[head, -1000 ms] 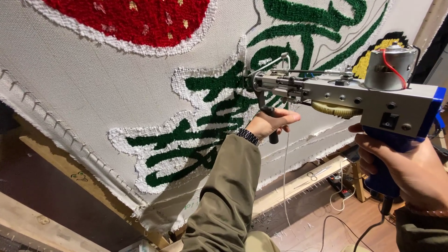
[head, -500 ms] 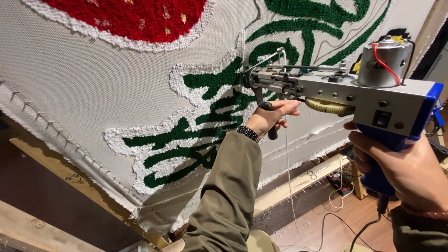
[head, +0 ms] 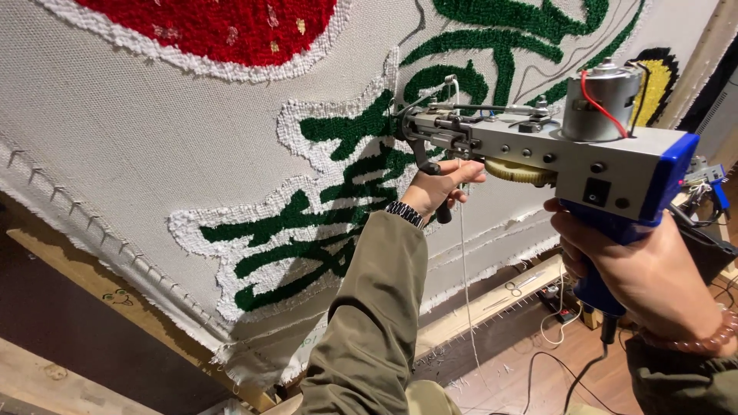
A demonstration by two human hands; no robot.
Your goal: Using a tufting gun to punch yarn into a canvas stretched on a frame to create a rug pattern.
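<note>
Holding: my right hand (head: 646, 269) is clenched on the tufting gun (head: 553, 150) blue handle.
Left hand (head: 438, 188): I'm wrapped around its front handle.
Needle: against the backing cloth (head: 154, 138).

The tufting gun (head: 538, 150) now sits slightly left of and higher than its position a second ago, with its needle end against the green pile (head: 361, 131) further up the cloth (head: 154, 146). The left hand (head: 438, 188) has shifted up with the front handle. The red patch (head: 223, 27) shows less at the top edge.
</note>
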